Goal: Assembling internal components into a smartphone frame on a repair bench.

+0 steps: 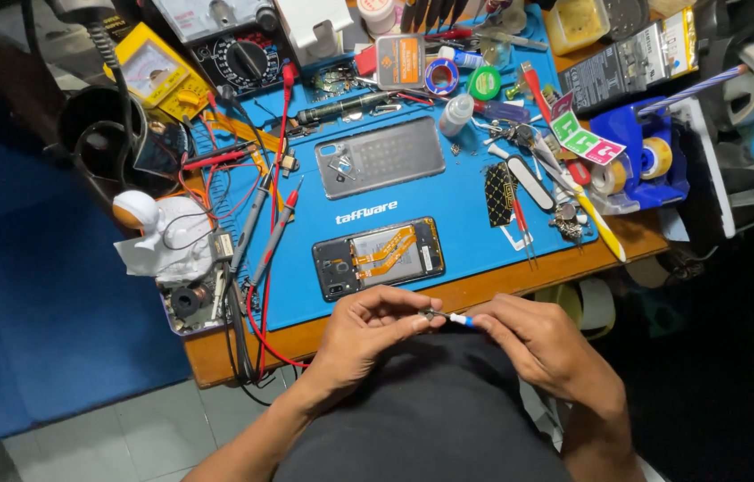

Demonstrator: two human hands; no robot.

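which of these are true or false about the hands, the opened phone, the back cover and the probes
1. Both hands, left hand and right hand, hold a small tool between them. True.
2. The opened phone lies on a red mat. False: the mat is blue.
3. The back cover lies beyond the opened phone. True.
4. The probes lie to the right of the phone. False: they lie to its left.

left hand (366, 328): fingers curled, fingertips pinched, facing the right hand
right hand (533, 339): fingertips pinched, nearly meeting the left
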